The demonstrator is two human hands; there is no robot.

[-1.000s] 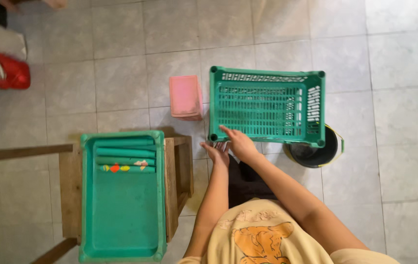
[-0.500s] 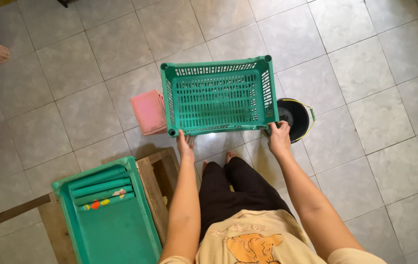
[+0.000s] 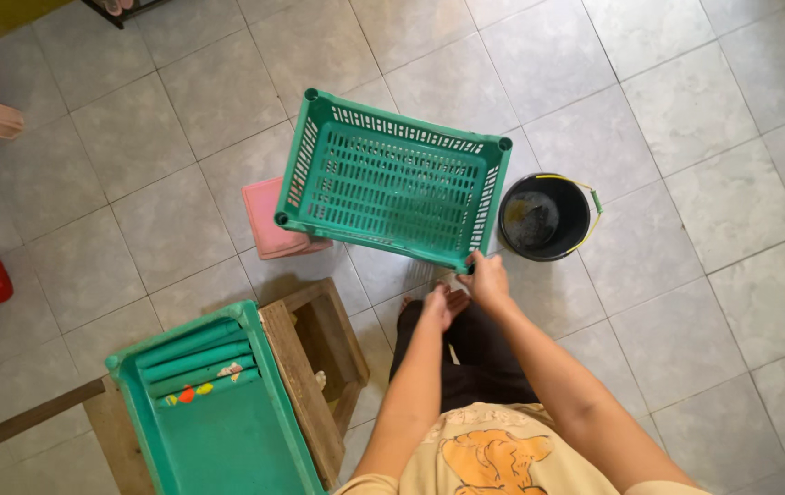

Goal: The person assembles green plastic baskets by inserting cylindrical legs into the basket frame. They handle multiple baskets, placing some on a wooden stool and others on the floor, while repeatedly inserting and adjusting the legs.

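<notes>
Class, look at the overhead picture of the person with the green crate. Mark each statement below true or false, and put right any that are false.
1. The right hand grips a corner of the green slatted crate. True.
2. The left hand also grips the crate. False: it is open just below the crate, off its rim.
3. The black bucket has a yellow handle. True.
4. The pink stool stands inside the crate. False: it stands on the floor, partly hidden by the crate.
5. The green tray lies on the tiled floor. False: it rests on a wooden frame.
</notes>
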